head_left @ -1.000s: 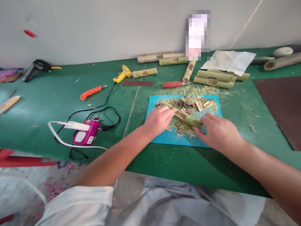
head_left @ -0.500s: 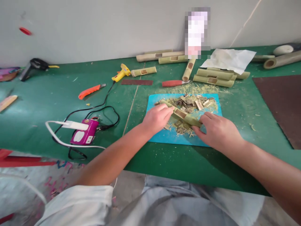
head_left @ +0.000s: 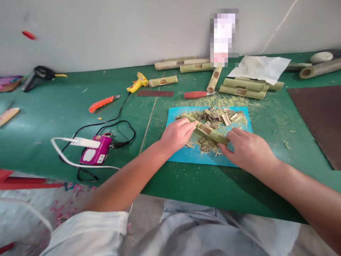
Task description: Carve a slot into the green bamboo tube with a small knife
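Observation:
A green bamboo tube (head_left: 217,135) with a rectangular opening cut in its upper side lies slantwise between my hands. My left hand (head_left: 179,132) is closed on its far left end, the thumb along the top. At the near right end, the fingers and thumb of my right hand (head_left: 246,147) grip the tube. Beneath it lies a blue sheet (head_left: 181,156), strewn with bamboo chips (head_left: 213,116) and fine shavings. Just beyond the sheet rests a red-handled knife (head_left: 195,95). My fingers hide parts of both tube ends.
More bamboo tubes (head_left: 242,91) lie toward the wall, some partly under white paper (head_left: 262,69). On the left are a yellow glue gun (head_left: 138,83), an orange box cutter (head_left: 102,104) and a purple power adapter (head_left: 96,149) with cords. A dark brown board (head_left: 317,117) lies at right.

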`<state>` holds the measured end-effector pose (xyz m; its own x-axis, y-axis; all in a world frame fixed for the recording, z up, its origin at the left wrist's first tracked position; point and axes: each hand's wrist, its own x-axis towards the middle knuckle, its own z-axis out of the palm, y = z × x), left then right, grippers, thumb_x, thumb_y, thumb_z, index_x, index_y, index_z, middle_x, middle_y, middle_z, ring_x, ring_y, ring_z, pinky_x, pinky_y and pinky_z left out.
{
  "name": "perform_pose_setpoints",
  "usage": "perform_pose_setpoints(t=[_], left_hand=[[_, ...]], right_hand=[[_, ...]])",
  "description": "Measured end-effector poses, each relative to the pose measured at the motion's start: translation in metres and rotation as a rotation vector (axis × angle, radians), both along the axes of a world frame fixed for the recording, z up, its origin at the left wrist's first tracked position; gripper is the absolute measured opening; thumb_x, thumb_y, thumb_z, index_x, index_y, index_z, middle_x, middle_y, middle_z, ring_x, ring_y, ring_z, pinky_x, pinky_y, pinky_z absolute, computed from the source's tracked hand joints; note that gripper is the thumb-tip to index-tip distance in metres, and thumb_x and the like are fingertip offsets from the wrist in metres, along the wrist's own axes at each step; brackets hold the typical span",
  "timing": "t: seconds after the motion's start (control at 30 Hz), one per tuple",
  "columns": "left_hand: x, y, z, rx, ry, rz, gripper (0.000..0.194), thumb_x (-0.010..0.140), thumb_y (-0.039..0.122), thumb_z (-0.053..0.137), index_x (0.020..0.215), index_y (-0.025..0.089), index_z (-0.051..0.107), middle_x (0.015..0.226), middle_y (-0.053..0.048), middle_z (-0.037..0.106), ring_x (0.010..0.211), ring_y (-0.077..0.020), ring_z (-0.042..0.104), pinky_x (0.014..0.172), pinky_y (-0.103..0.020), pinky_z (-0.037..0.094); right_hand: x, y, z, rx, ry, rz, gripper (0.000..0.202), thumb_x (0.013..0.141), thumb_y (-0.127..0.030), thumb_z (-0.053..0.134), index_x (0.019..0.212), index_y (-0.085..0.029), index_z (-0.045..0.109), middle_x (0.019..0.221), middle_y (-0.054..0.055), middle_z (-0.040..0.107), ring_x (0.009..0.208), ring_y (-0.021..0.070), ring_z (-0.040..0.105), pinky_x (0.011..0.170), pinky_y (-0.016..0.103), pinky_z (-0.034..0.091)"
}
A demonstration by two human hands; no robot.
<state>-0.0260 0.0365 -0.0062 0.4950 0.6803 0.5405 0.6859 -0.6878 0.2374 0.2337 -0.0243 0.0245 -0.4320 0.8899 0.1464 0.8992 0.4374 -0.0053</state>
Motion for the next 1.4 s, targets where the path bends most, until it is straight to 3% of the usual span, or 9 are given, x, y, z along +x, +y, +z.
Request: perform_pose_setpoints(t=[0.33, 0.47, 0.57, 0.7, 0.8, 1.07, 1.2, 1.33, 1.4], left_hand=[[0.0015, 0.0007, 0.0020, 0.019, 0.000, 0.045, 0.026, 0.100, 0.024, 0.049, 0.102, 0.012, 0.072, 0.079, -0.007, 0.066, 0.069, -0.0137, 0.061, 0.062, -0.025, 0.051], [0.0028, 0.0006, 0.0009, 0.008, 0.035, -0.007, 0.026, 0.100, 0.024, 0.048, 0.108, 0.013, 0.071, 0.079, -0.006, 0.067, 0.070, -0.0134, 0.061, 0.065, -0.025, 0.052], [0.0027, 0.0002, -0.0003, 0.018, 0.003, 0.058, 0.026, 0.100, 0.025, 0.049, 0.104, 0.014, 0.072, 0.080, -0.006, 0.067, 0.070, -0.0131, 0.061, 0.064, -0.024, 0.051], [0.0021, -0.0001, 0.0006, -0.021, 0.018, -0.013, 0.027, 0.100, 0.026, 0.048, 0.109, 0.014, 0.071, 0.081, -0.007, 0.067, 0.071, -0.0140, 0.062, 0.065, -0.026, 0.051], [0.0005, 0.0016, 0.0030, -0.015, -0.014, 0.032, 0.027, 0.100, 0.026, 0.049, 0.100, 0.013, 0.073, 0.081, -0.008, 0.067, 0.070, -0.0150, 0.062, 0.064, -0.027, 0.051], [0.0018, 0.0017, 0.0038, 0.005, -0.013, 0.037, 0.025, 0.099, 0.023, 0.050, 0.100, 0.011, 0.072, 0.080, -0.008, 0.067, 0.070, -0.0156, 0.062, 0.063, -0.027, 0.050], [0.0036, 0.0004, 0.0024, -0.006, 0.004, -0.052, 0.026, 0.100, 0.024, 0.049, 0.106, 0.011, 0.071, 0.078, -0.007, 0.067, 0.069, -0.0142, 0.062, 0.063, -0.025, 0.050], [0.0020, 0.0015, 0.0013, 0.005, -0.006, 0.040, 0.027, 0.100, 0.024, 0.048, 0.104, 0.012, 0.072, 0.083, -0.008, 0.069, 0.072, -0.0145, 0.063, 0.065, -0.026, 0.051], [0.0022, 0.0018, 0.0010, -0.001, 0.008, 0.004, 0.027, 0.100, 0.024, 0.048, 0.107, 0.012, 0.071, 0.081, -0.008, 0.068, 0.072, -0.0145, 0.063, 0.065, -0.026, 0.051]], right_hand=[[-0.0002, -0.0001, -0.0003, -0.006, 0.005, -0.014, 0.028, 0.090, -0.040, 0.050, 0.077, -0.017, 0.060, 0.077, 0.006, 0.060, 0.063, 0.0167, 0.053, 0.056, 0.031, 0.029], [0.0009, 0.0001, -0.0022, 0.002, 0.005, -0.001, 0.027, 0.090, -0.039, 0.050, 0.076, -0.017, 0.060, 0.076, 0.006, 0.060, 0.063, 0.0166, 0.052, 0.056, 0.031, 0.029], [0.0014, 0.0001, -0.0027, 0.011, 0.017, -0.003, 0.028, 0.090, -0.040, 0.050, 0.077, -0.017, 0.061, 0.076, 0.006, 0.060, 0.062, 0.0163, 0.052, 0.056, 0.031, 0.028], [0.0015, -0.0004, -0.0017, 0.017, 0.015, 0.018, 0.028, 0.090, -0.039, 0.050, 0.076, -0.016, 0.061, 0.074, 0.006, 0.060, 0.061, 0.0158, 0.052, 0.056, 0.031, 0.029], [0.0013, -0.0009, -0.0005, 0.022, 0.017, 0.006, 0.027, 0.090, -0.038, 0.050, 0.077, -0.016, 0.061, 0.075, 0.006, 0.060, 0.062, 0.0156, 0.052, 0.056, 0.030, 0.029], [0.0016, -0.0013, -0.0013, 0.026, -0.003, 0.005, 0.029, 0.089, -0.041, 0.052, 0.077, -0.016, 0.061, 0.075, 0.005, 0.059, 0.061, 0.0156, 0.052, 0.055, 0.030, 0.029], [0.0015, -0.0011, -0.0011, 0.029, -0.013, 0.003, 0.029, 0.090, -0.041, 0.052, 0.076, -0.017, 0.059, 0.075, 0.005, 0.060, 0.062, 0.0156, 0.053, 0.056, 0.030, 0.030], [0.0011, -0.0010, -0.0003, 0.003, -0.004, -0.005, 0.028, 0.089, -0.041, 0.054, 0.077, -0.017, 0.059, 0.076, 0.004, 0.060, 0.064, 0.0153, 0.054, 0.056, 0.030, 0.030], [0.0010, -0.0008, -0.0007, 0.002, -0.006, -0.002, 0.028, 0.089, -0.041, 0.054, 0.077, -0.017, 0.059, 0.076, 0.004, 0.060, 0.064, 0.0153, 0.054, 0.056, 0.030, 0.030]])
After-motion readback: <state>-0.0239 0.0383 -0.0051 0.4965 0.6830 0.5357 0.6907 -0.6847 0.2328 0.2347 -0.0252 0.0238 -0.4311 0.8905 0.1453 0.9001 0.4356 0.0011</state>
